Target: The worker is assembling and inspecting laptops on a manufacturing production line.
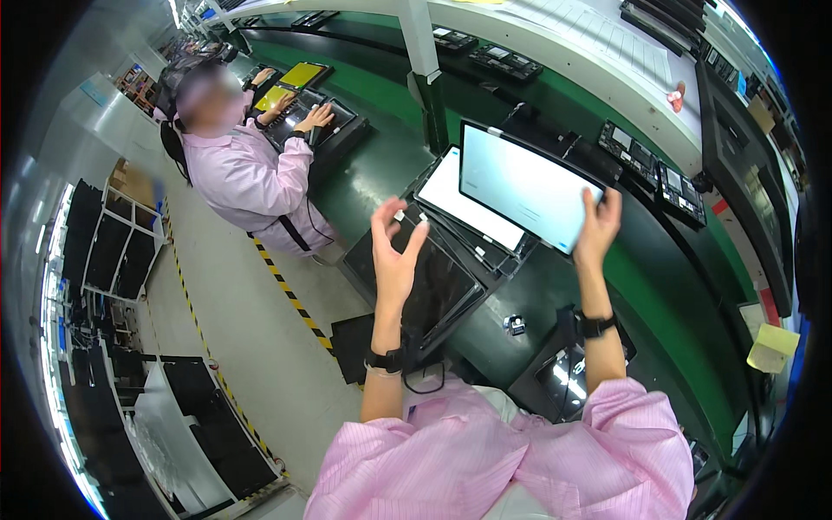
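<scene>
Here my left hand hangs spread and empty above the dark panel on the green counter; my right hand pinches the lit screen's edge, raised and tilted – thin, stiff, breakable, likely best gripped by its rims

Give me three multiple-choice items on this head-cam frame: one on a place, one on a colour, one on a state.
1. Where is the lit panel?
A. Flat on the floor
B. Raised over the green conveyor
C. On the rack at the left

2. What colour is the co-worker's sleeve?
A. Pink
B. Blue
C. Yellow

3. What is the left hand doing?
A. Gripping the panel
B. Resting on the belt
C. Open, holding nothing

Answers: 1 B, the right hand grips the panel's right edge above the belt. 2 A, the sleeve is pale pink. 3 C, its fingers are spread, clear of the panel.
</scene>
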Available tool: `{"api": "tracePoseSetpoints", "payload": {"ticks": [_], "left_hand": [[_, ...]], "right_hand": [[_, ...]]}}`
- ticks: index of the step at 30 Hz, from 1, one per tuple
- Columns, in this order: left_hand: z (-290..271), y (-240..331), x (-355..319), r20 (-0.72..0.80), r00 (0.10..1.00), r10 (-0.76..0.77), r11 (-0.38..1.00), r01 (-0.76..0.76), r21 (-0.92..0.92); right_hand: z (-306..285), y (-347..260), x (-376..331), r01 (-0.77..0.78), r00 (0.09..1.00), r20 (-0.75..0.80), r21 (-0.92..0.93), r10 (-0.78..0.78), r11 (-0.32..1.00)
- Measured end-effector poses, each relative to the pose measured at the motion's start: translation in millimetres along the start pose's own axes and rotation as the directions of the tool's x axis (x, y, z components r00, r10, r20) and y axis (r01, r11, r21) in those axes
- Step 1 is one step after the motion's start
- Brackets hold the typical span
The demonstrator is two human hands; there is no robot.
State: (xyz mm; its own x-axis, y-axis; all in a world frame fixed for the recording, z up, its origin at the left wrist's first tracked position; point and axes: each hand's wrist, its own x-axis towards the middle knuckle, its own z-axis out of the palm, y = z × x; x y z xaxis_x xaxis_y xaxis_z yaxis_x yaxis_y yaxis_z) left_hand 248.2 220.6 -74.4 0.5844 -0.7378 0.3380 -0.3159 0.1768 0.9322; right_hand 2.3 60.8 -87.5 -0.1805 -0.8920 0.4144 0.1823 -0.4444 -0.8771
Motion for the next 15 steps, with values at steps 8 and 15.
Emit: {"api": "tracePoseSetpoints", "payload": {"ticks": [8,15], "left_hand": [[39,95,-5,0.620,0.756,0.208,0.910,0.083,-0.407],[91,145,-94,0.234,0.972,0.027,0.783,0.125,-0.609]], "right_hand": [[-126,-130,-38,0.411,0.911,0.083,-0.120,-0.404,0.904],[-128,-145,-89,-0.007,0.962,-0.227,0.536,0.152,0.844]]}}
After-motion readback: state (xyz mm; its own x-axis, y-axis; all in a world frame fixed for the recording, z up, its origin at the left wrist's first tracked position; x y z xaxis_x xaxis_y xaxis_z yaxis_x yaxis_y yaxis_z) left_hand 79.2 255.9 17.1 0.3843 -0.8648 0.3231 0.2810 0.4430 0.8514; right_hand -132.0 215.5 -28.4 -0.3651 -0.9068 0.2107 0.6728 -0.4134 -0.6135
